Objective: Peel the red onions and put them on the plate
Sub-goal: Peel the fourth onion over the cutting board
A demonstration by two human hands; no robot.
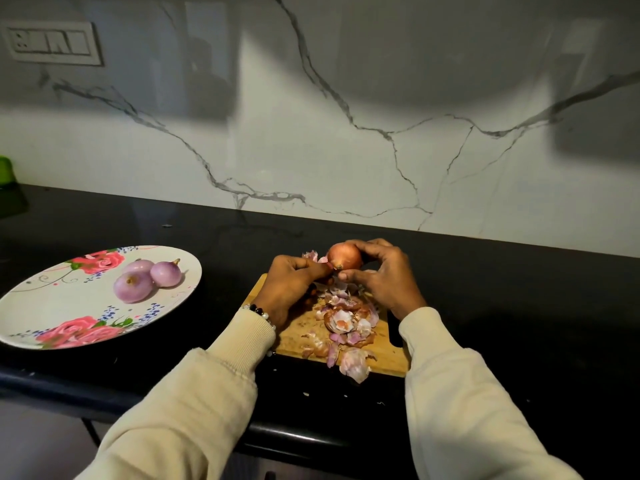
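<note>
1. An unpeeled red onion (344, 256) is held above the far end of a wooden cutting board (298, 332), which lies on the black desk (519, 306) near its front edge.
2. The right hand (384, 275) curls round the onion from the right, its fingers (356, 244) wrapped over the top and the thumb under it.
3. The left hand (294, 275) pinches at the onion's root end with thumb and fingertips, where a bit of loose skin shows.
4. Both arms wear cream sleeves (194, 403); a beaded bracelet (259, 311) sits on the left wrist.
5. A heap of onion peels (346, 323) covers the middle of the board and reaches its front edge, one piece hanging over it.
6. A floral plate (52, 306) lies toward the desk's left edge, well apart from the board.
7. Three peeled onions (133, 285) lie touching one another on the plate's far half.
8. A marble-patterned wall (346, 133) rises behind the desk's back edge, with a switch panel (52, 43) at upper left.
9. A green object (7, 174) shows at the far left corner, cut off by the frame.
</note>
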